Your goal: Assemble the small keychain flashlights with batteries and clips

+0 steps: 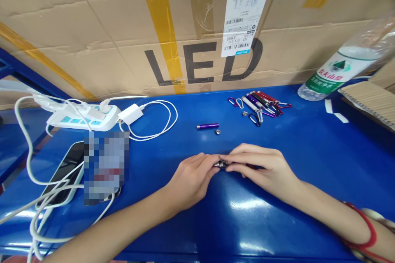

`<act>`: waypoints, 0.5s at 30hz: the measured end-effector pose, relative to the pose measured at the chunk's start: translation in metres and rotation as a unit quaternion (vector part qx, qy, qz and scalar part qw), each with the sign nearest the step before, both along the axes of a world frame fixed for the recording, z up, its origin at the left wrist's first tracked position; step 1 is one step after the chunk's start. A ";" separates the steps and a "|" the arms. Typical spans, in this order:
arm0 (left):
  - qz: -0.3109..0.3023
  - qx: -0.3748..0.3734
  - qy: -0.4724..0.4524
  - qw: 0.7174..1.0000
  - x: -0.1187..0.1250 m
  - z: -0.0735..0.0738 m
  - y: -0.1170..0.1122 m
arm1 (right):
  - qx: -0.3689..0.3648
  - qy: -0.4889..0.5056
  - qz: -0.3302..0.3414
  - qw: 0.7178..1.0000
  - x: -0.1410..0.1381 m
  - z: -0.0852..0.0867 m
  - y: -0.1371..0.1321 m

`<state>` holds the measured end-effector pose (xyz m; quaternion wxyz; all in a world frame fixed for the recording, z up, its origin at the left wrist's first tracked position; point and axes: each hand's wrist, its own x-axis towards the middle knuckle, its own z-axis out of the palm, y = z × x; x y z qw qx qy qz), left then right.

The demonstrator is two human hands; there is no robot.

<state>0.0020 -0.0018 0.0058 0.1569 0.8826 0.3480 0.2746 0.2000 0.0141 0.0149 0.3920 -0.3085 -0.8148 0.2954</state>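
Note:
My left hand (194,176) and my right hand (262,166) meet fingertip to fingertip low over the blue table (277,213). Both pinch a small dark metal piece (221,164) between them, most of it hidden by the fingers. Just beyond them lie a purple tube (207,126) and a small silver ring (217,132). Further back sits a pile of several small keychain flashlights (261,102) with carabiner clips.
A white power strip (86,117) with a charger and looped white cables sits at the left, beside phones (66,172) partly blurred out. A large cardboard box (123,28) walls the back. A tilted water bottle (339,68) and a cardboard stack (373,100) stand at the right.

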 end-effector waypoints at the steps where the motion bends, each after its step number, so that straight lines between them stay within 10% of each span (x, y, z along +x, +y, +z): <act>1: -0.002 0.002 -0.001 1.000 0.000 0.000 0.000 | -0.011 0.009 -0.004 1.000 -0.001 0.001 0.000; 15: 0.005 -0.005 0.023 1.000 -0.001 -0.005 0.000 | -0.159 0.045 0.005 0.986 -0.004 -0.001 0.004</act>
